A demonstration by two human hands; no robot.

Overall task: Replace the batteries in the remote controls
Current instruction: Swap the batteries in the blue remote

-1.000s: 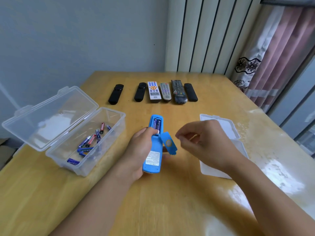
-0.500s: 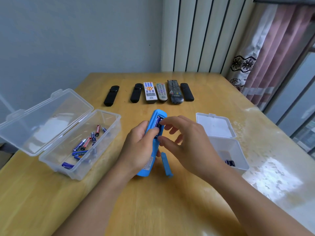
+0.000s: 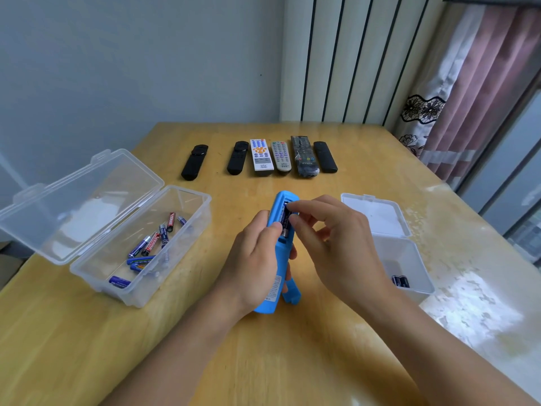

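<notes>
Blue plastic remote control (image 3: 276, 260), back up above the wooden table (image 3: 292, 361), sits gripped in my left hand (image 3: 251, 265); my right hand (image 3: 333, 241) pinches a battery (image 3: 286, 222) in its open compartment

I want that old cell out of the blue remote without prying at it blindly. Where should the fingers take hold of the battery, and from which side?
Probably at the battery's exposed long sides, coming from above with the right hand: it lies lengthwise in the open bay of the blue remote, so only its top shows. The left hand grips the remote body, steadying it.
</notes>
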